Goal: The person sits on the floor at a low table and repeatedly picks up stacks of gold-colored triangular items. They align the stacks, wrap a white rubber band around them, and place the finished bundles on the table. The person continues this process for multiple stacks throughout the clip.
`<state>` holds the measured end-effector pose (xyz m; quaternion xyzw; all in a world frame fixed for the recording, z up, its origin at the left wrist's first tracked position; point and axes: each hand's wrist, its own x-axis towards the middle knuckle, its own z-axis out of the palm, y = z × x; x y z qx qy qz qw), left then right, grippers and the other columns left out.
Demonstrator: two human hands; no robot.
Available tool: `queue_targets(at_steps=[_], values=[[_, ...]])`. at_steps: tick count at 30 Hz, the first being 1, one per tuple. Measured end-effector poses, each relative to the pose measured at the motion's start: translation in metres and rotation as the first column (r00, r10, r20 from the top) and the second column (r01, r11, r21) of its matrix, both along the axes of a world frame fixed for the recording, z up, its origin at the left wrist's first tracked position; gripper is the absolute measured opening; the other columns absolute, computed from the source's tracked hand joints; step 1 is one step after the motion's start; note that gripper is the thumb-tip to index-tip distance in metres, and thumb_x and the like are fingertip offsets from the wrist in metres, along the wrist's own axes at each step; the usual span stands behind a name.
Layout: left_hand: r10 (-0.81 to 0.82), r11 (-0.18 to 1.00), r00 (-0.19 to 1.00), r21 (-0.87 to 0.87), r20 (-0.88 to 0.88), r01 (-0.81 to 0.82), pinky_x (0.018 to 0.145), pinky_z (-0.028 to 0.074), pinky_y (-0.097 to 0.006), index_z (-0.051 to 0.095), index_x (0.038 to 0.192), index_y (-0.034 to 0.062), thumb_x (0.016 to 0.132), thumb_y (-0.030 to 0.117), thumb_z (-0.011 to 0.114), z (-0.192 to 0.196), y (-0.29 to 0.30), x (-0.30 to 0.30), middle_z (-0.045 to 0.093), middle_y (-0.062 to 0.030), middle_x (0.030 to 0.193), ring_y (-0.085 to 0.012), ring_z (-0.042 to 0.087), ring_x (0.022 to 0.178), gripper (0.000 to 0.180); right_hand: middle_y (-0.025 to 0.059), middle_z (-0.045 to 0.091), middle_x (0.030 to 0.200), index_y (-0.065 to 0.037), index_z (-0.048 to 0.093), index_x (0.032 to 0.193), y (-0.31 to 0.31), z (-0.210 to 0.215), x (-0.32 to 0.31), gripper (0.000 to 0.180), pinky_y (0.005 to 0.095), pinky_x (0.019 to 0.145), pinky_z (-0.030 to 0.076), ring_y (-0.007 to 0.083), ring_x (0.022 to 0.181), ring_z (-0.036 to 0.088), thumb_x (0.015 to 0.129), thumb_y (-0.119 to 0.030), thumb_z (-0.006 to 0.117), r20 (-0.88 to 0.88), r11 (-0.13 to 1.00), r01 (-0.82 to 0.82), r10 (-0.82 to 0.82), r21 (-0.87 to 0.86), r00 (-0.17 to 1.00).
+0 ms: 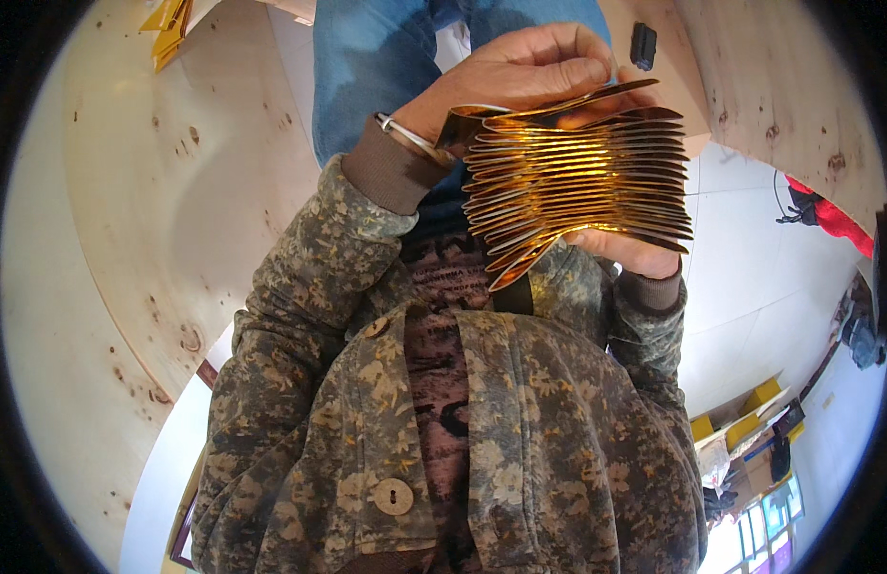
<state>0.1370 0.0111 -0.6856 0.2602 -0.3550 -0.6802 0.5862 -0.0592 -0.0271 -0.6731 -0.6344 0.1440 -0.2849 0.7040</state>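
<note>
Between my two hands is a thick stack of shiny gold folded sheets [577, 167], fanned out like an accordion, with pale edges showing. My left hand [534, 72] curls over the stack's upper end, its thumb and fingers closed near the top sheet [611, 93]. That sheet lifts slightly from the others. Under the lower end, my right hand [630, 252] grips the stack from the right side. Most of its fingers are hidden behind the gold sheets. A white band [415, 139] circles my left wrist.
Pale wooden boards [128, 191] stand along the left, with another wooden surface [778, 86] at upper right. Yellow folded pieces [171, 33] lie at the upper left. A small black object [643, 46] rests on brown cardboard [668, 72]. Something red [841, 228] is at the far right.
</note>
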Motion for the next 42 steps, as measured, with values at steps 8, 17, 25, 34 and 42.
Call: queue_targets(at_steps=[8,17,25,34,42], values=[[0.102,0.991,0.970,0.067,0.222,-0.120,0.071,0.053,-0.022,0.062,0.101,0.0033,0.099,0.020,0.057,-0.011,-0.002,0.001,0.063,-0.0012,0.085,-0.0080,0.061,0.077,0.018,0.0165,0.041,0.138,-0.002,0.033,0.141,-0.007,-0.003,-0.006,0.100,0.0404,0.106,0.043,0.0278,0.127,0.045,0.065,-0.032,0.091,-0.004,0.981,0.044,-0.046,-0.191,0.999],[0.374,0.921,0.911,-0.184,0.172,-0.344,0.104,0.040,-0.043,0.048,0.129,-0.0019,0.089,0.047,0.063,0.012,0.012,0.019,0.051,-0.0194,0.135,-0.0280,0.050,0.124,0.065,0.0185,0.048,0.128,0.003,0.037,0.131,-0.014,-0.007,-0.012,0.095,0.0371,0.095,0.052,0.0261,0.115,0.055,0.060,-0.024,0.093,0.072,0.987,0.135,-0.128,-0.093,0.989],[0.365,0.931,0.651,-0.279,0.666,-0.237,0.114,0.022,-0.044,-0.005,0.150,0.0015,0.052,0.054,0.092,0.010,0.051,0.001,0.032,-0.0183,0.144,-0.0311,0.029,0.138,0.148,0.0149,0.050,0.129,0.001,0.036,0.134,-0.012,-0.012,-0.007,0.089,0.0361,0.094,0.055,0.0248,0.115,0.057,0.064,-0.012,0.090,-0.003,0.983,0.169,-0.169,-0.069,0.986],[0.397,0.913,0.549,-0.377,0.736,-0.154,0.108,0.039,-0.039,0.014,0.150,0.0091,0.054,0.037,0.095,-0.025,0.049,-0.001,0.043,-0.0113,0.142,-0.0245,0.045,0.130,0.129,0.0157,0.040,0.138,-0.002,0.033,0.137,-0.012,-0.028,-0.007,0.091,0.0380,0.098,0.053,0.0264,0.123,0.051,0.066,-0.015,0.089,-0.047,0.963,0.196,-0.208,-0.186,0.977],[0.508,0.834,0.516,-0.544,0.690,-0.092,0.110,0.036,-0.041,0.030,0.145,0.0069,0.057,0.040,0.093,-0.028,0.046,0.000,0.043,-0.0108,0.139,-0.0250,0.043,0.128,0.113,0.0190,0.027,0.150,-0.003,0.015,0.147,-0.012,-0.042,-0.006,0.114,0.0400,0.101,0.050,0.0289,0.130,0.044,0.065,-0.023,0.090,0.051,0.973,0.155,-0.148,-0.174,0.988]])
